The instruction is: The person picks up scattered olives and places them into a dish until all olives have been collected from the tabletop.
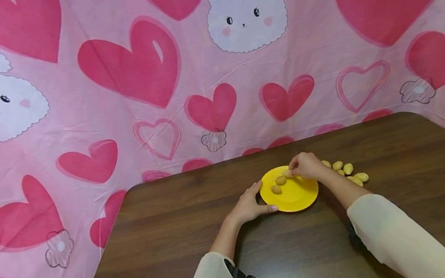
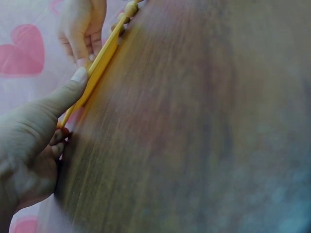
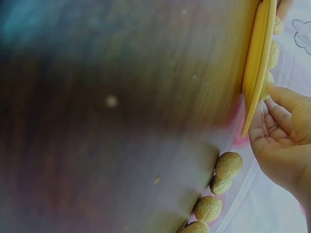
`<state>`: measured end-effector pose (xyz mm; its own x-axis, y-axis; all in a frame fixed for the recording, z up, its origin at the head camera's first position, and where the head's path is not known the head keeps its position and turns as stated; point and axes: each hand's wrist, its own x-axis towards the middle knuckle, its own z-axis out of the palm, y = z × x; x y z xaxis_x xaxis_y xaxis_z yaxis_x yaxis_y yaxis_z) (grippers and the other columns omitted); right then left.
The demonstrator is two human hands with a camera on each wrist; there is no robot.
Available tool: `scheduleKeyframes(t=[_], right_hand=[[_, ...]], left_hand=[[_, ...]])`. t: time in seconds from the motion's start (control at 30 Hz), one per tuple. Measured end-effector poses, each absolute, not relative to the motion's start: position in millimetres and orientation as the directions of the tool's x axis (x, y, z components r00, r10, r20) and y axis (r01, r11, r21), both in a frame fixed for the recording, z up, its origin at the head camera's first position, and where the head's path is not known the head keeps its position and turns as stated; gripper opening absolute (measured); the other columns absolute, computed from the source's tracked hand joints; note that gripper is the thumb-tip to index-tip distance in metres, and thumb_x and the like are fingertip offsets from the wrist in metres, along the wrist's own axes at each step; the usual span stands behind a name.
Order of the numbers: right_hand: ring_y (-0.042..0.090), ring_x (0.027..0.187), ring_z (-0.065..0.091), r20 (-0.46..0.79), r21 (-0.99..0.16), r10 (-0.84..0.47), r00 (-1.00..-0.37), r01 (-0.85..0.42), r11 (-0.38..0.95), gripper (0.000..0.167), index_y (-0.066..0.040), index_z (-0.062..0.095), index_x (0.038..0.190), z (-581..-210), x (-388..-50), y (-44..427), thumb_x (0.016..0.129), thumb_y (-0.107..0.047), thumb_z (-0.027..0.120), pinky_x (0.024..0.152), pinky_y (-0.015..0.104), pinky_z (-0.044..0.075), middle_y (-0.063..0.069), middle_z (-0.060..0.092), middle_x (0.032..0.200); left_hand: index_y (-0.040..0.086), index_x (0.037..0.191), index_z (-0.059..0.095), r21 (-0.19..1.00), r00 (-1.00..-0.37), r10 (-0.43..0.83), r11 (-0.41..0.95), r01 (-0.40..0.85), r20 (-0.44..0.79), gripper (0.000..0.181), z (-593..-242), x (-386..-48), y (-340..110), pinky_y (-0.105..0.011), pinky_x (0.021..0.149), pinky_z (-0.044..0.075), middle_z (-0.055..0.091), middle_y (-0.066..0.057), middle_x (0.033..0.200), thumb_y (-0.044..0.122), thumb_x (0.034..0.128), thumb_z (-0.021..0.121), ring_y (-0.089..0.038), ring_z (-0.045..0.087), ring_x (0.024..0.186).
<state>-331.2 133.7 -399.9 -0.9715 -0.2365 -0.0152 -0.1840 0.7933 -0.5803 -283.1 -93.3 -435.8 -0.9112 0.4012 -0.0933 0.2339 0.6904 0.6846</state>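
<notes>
A round yellow plate (image 1: 296,199) lies on the table. My left hand (image 1: 249,207) grips its left side, thumb at the near rim and fingers round the far left edge. On the plate sit two small potatoes (image 1: 276,189). Above the plate's far right part, my right hand (image 1: 309,166) pinches another small potato (image 1: 286,174) with thumb and fingertips, touching or just over the plate. The right wrist view shows this potato (image 3: 266,86) at the thumb tip, in line with the others. Whether it rests on the plate, I cannot tell.
Several more small potatoes (image 1: 348,169) lie loose on the wooden table (image 1: 170,247) right of the plate, partly behind my right forearm. A pink cloth (image 1: 202,73) with hearts and rabbits hangs behind the table's far edge and along its sides.
</notes>
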Motion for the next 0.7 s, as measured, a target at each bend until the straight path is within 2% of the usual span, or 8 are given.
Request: scheduleKeyframes(t=[0.7], right_hand=[[0.023, 0.077, 0.052, -0.042, -0.577, -0.242, -0.969, -0.175, 0.798, 0.017, 0.002, 0.068, 0.095, -398.4, -331.0, 133.7, 0.084, -0.012, 0.067, 0.071, 0.033, 0.049, 0.010, 0.064, 0.087]], left_hand=[[0.012, 0.147, 0.026, 0.685, -0.913, 0.399, 0.690, 0.235, -0.089, 0.090, -436.2, -284.2, -92.9, -0.048, 0.107, 0.020, 0.027, -0.009, 0.149, 0.044, 0.0766, 0.072, -0.030, 0.023, 0.135]])
